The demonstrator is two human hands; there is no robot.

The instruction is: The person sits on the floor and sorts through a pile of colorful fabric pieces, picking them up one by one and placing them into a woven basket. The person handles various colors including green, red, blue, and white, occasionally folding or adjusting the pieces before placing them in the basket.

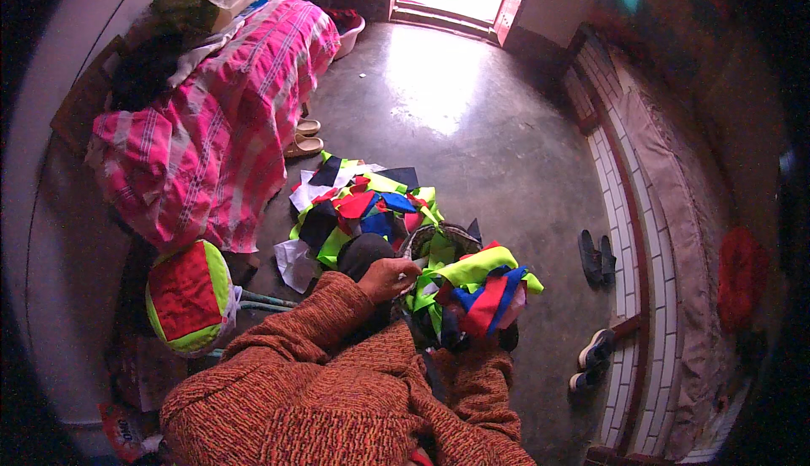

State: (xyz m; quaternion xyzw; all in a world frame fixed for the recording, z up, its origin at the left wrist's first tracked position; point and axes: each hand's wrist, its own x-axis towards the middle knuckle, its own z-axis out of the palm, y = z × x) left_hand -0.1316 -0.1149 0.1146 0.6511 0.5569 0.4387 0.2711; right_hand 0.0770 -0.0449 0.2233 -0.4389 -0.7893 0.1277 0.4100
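Note:
My left hand [390, 279] is closed, its fingers pinching the near-left rim of a patterned cloth bag [456, 238]. Fabric scraps [485, 293] in neon yellow, red, blue and pink bulge at the bag's mouth and hang over its right side. My right forearm [483, 375] reaches up beneath these scraps; they cover the fingers of that hand. Just beyond the bag, a loose heap of scraps [359, 204] in neon yellow, red, blue, black and white spreads over the floor. A dark rounded shape, probably my knee, shows beside my left hand.
Pink plaid cloth [228, 120] drapes over a piled-up piece of furniture at left. A red and neon-yellow cushion [190, 297] lies near my left elbow. Tan slippers [305, 141] stand beyond the cloth. Dark slippers [596, 257] and shoes [593, 358] line the white-tiled ledge [620, 221].

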